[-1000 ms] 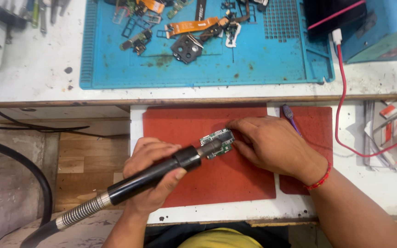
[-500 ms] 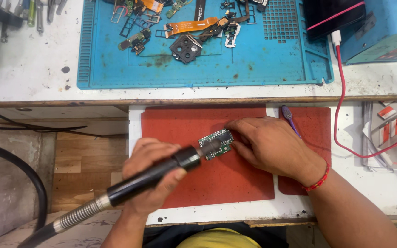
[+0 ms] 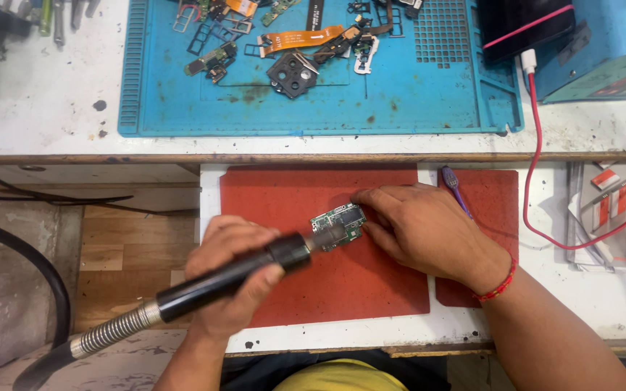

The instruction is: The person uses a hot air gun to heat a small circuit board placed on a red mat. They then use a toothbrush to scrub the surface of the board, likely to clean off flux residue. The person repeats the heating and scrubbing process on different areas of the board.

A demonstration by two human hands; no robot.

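Note:
My left hand (image 3: 227, 279) grips a black hot-air wand (image 3: 219, 281) with a metal spring hose, its nozzle tip over a small green circuit board (image 3: 343, 221). The board lies on a red mat (image 3: 291, 195). My right hand (image 3: 418, 228) rests beside the board on the right; its fingertips press the board's right edge and hold it down against the mat.
A blue work mat (image 3: 414, 94) at the back carries several loose phone parts, flex cables and a camera frame (image 3: 293, 74). A purple tool (image 3: 456, 190) lies on a second red mat. A red cable (image 3: 537, 181) runs down the right. Tools lie at top left.
The view has shifted slightly. Both hands, the wand and the board stay in nearly the same place.

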